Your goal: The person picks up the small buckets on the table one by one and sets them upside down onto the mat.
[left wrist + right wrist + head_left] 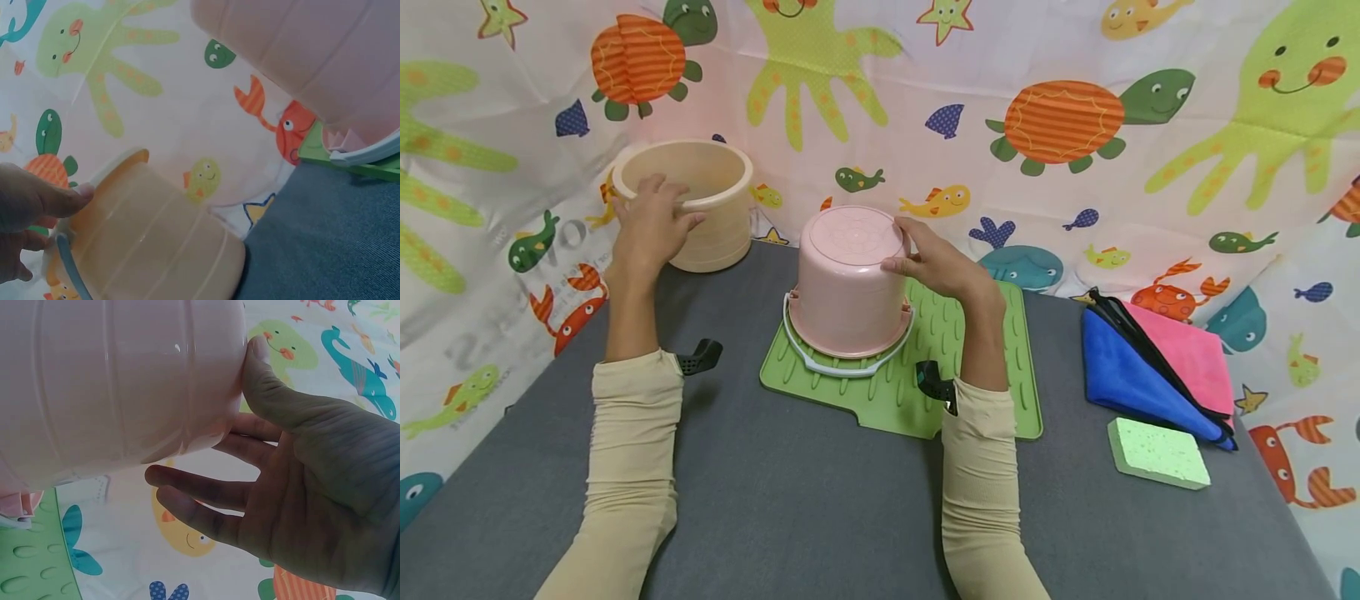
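On the green mat (pixel 932 325), the pink bucket (pixel 850 287) was stood upside down, touched by the loosely spread right hand (pixel 942 260); whether the cream bucket (pixel 718 237) was gripped by the left hand (pixel 651 229) could not be told — the white handle (pixel 850 373) was best left untrapped.

We record one pink bucket (pixel 125 381), ribbed and glossy; one right hand (pixel 312 472), thumb at the bucket's edge, two fingers extended below it; one bumpy green mat (pixel 31 565), lower left; one sheet (pixel 122 550) printed with sea animals, behind.
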### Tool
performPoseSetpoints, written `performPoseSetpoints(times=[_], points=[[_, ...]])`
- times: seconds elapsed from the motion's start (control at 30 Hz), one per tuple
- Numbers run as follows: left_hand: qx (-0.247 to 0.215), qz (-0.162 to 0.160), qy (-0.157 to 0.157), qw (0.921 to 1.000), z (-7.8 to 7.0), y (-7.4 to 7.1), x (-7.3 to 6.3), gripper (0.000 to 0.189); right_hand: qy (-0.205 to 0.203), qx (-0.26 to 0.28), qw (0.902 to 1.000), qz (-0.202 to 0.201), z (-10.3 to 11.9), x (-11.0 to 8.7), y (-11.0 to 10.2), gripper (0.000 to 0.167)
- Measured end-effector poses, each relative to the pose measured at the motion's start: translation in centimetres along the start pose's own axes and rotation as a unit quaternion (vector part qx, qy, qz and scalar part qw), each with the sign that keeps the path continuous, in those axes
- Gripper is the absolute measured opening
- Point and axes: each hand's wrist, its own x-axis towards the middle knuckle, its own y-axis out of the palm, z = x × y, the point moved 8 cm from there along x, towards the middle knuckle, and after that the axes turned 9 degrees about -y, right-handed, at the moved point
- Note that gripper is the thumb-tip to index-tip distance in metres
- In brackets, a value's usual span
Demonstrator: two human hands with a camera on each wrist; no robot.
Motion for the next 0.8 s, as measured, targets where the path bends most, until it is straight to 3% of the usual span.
performPoseSetpoints(times=[0.33, 0.6, 0.8], points=[[0.027, -0.011, 0.016, 0.9995, 0.1, 0.4, 0.2, 0.043, -0.005, 0.008, 1.0000, -0.002, 0.3, -0.1, 0.0, 0.073], [0.018, -0.064, 0.037, 0.9971, 0.0, -0.5, 0.1, 0.026, -0.011, 0.009, 0.9999, -0.004, 0.3, 0.0, -0.1, 0.073], [0.010, -0.041, 0.020, 0.9989, 0.4, -0.8, 0.1, 0.025, -0.004, 0.005, 1.0000, 0.001, 0.1, 0.0, -0.1, 0.074]])
